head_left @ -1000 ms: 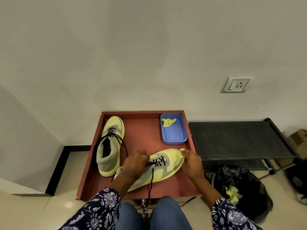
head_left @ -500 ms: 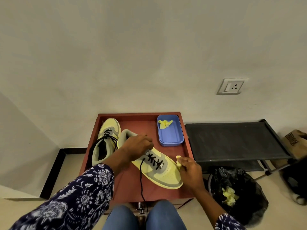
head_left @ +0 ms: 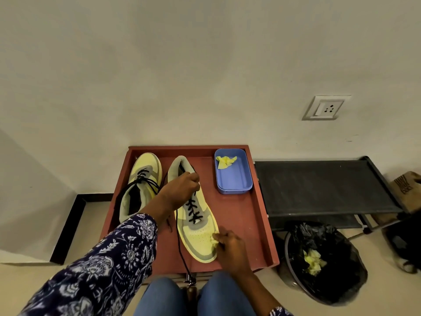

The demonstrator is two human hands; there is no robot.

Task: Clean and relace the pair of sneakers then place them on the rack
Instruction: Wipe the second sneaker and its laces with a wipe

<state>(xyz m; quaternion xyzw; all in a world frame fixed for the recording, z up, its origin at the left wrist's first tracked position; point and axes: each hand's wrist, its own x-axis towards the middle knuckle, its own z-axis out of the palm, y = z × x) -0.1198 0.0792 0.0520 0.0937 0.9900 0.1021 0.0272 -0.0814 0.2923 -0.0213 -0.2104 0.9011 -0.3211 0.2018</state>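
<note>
- I see the red-brown wooden bench [head_left: 255, 224] with raised edges standing against the wall, both shoes on it.
- The yellow-and-grey sneaker with black laces [head_left: 196, 215] lies mid-bench, heel toward the far edge, toe toward the near edge.
- My left hand [head_left: 180, 190] has its fingers curled, gripping that sneaker at the tongue and upper laces.
- My right hand [head_left: 230, 245] pinches a small crumpled yellow wipe [head_left: 213, 240] and presses it against the toe, on the shoe's right side.
- A loose black lace end [head_left: 181, 249] trails from the sneaker across the bench and over the near edge.
- The second yellow-and-grey sneaker [head_left: 141, 181] sits by the left edge, toe in the far-left corner, laced, its laces loose around the opening.
- A blue rectangular plastic tub [head_left: 234, 179] stands in the far-right corner, well apart from the held shoe; a crumpled yellow tissue [head_left: 224, 161] lies inside it.
- A black metal shoe rack [head_left: 319, 185] stands just beside the right edge of the bench.
- A bin lined with a black bag [head_left: 328, 265] stands on the floor in front of the rack; yellow tissue wads [head_left: 314, 262] lie inside.
</note>
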